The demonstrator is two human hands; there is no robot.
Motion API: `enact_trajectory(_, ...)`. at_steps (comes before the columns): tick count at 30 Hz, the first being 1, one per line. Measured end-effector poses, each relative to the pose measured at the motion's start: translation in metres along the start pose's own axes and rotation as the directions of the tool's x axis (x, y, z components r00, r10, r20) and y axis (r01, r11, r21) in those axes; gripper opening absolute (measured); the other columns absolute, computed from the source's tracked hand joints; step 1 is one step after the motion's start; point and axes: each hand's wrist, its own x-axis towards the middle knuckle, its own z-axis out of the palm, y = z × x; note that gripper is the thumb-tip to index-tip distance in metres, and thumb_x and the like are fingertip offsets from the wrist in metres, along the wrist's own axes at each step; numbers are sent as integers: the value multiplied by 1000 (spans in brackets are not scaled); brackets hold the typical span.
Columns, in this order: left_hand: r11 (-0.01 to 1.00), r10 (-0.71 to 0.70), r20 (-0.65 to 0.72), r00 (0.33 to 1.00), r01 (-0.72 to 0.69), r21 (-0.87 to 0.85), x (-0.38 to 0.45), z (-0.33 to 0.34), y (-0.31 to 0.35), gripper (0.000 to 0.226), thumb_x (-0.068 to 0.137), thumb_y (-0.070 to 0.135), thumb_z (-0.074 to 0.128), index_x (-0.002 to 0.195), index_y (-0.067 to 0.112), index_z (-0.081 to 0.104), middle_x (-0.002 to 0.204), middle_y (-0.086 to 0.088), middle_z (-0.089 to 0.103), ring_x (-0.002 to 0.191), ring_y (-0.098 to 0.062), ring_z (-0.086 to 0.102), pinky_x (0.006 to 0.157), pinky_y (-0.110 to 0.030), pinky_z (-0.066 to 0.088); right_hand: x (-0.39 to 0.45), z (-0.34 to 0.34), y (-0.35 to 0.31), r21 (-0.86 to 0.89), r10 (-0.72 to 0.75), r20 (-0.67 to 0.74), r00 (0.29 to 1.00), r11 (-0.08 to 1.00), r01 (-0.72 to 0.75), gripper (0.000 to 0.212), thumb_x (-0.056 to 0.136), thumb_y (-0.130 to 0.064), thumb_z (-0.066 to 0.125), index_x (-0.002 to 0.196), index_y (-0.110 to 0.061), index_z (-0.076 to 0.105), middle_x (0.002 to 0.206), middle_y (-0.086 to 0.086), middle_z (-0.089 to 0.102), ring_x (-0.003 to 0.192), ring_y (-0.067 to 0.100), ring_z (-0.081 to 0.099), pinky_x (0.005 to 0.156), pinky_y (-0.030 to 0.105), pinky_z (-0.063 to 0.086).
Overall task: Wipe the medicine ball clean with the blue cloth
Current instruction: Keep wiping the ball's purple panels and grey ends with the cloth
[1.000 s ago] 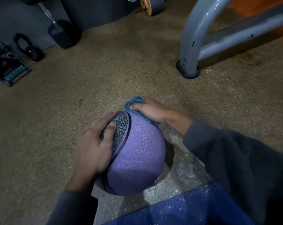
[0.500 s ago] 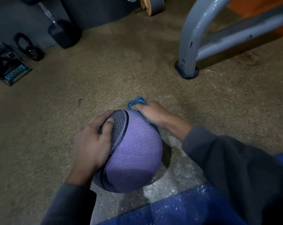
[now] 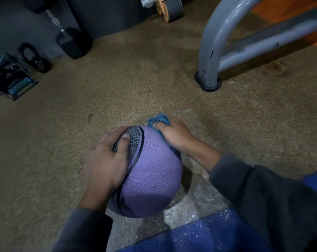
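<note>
A purple medicine ball [image 3: 150, 171] with a dark grey textured panel rests on the speckled floor in the lower middle. My left hand [image 3: 106, 160] grips its left side, fingers spread over the grey panel. My right hand [image 3: 174, 133] presses a bunched blue cloth [image 3: 158, 120] against the ball's far upper right side. Most of the cloth is hidden under that hand.
A grey metal frame leg [image 3: 208, 70] stands on the floor at the upper right. At the far left lie a black kettlebell [image 3: 35, 59], a dumbbell [image 3: 70, 40] and a dark box [image 3: 12, 80]. A blue mat [image 3: 199, 235] lies along the bottom edge.
My right hand has slid the cloth slightly along the far side of the ball. The ball and my left hand have barely shifted.
</note>
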Motion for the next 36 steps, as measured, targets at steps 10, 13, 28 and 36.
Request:
enact_trajectory(10, 999, 0, 60, 998, 2, -43, 1, -6, -16, 61, 81, 70, 33, 130, 44, 58, 137, 20, 57, 128, -7, 50, 108, -36, 38, -35, 14, -39, -318, -340, -51, 939, 897, 307, 33, 83, -49, 44, 111, -37, 57, 114, -10, 62, 104, 21, 56, 86, 39, 45)
enact_trajectory(13, 998, -15, 26, 1000, 17, -60, 2, -6, -16, 56, 84, 67, 36, 129, 43, 59, 136, 19, 58, 128, -8, 50, 106, -32, 36, 6, 3, -27, -36, -51, 38, 998, 998, 52, 18, 91, -35, 54, 74, -27, 56, 81, -8, 60, 87, 22, 59, 71, 32, 41)
enact_trajectory(28, 998, -21, -10, 1000, 20, -66, -1, -1, -10, 51, 86, 59, 40, 127, 39, 63, 135, 20, 59, 129, -6, 49, 112, -33, 34, 4, 2, -28, -105, -153, 72, 986, 982, 160, 12, 89, -38, 55, 88, -27, 61, 95, -4, 66, 94, 24, 61, 83, 37, 45)
enact_trajectory(36, 979, -140, 12, 990, 140, -150, 11, -2, -12, 50, 82, 62, 43, 122, 41, 67, 130, 17, 64, 124, -10, 56, 104, -29, 39, -74, 16, -24, -449, -588, -55, 807, 736, 506, 57, 79, -48, 45, 132, -30, 52, 134, -7, 54, 112, 21, 52, 92, 37, 44)
